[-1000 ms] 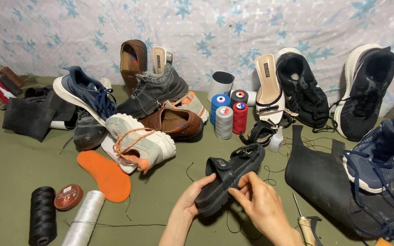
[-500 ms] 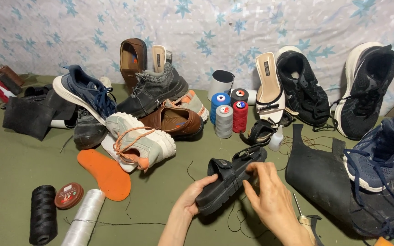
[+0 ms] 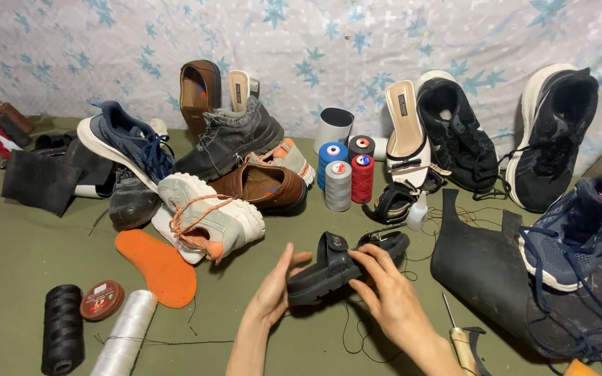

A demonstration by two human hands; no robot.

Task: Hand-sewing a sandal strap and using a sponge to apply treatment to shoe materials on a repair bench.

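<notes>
Here I hold a black chunky-soled sandal (image 3: 336, 268) between both hands, lifted just above the green floor cloth (image 3: 22, 257). My left hand (image 3: 273, 289) has its grip pinching the sandal's heel end, thumb on top and fingers beneath. My right hand (image 3: 388, 296) presses its fingers together on the sandal's strap and toe end. A thin dark thread (image 3: 350, 334) trails below the sandal. Behind the sandal stand four thread cones (image 3: 346, 170), blue, red and grey. Left of the sandal lies an orange insole (image 3: 158, 264); right of it, a black rubber sheet (image 3: 482, 268) and a wooden-handled awl (image 3: 458, 338).
</notes>
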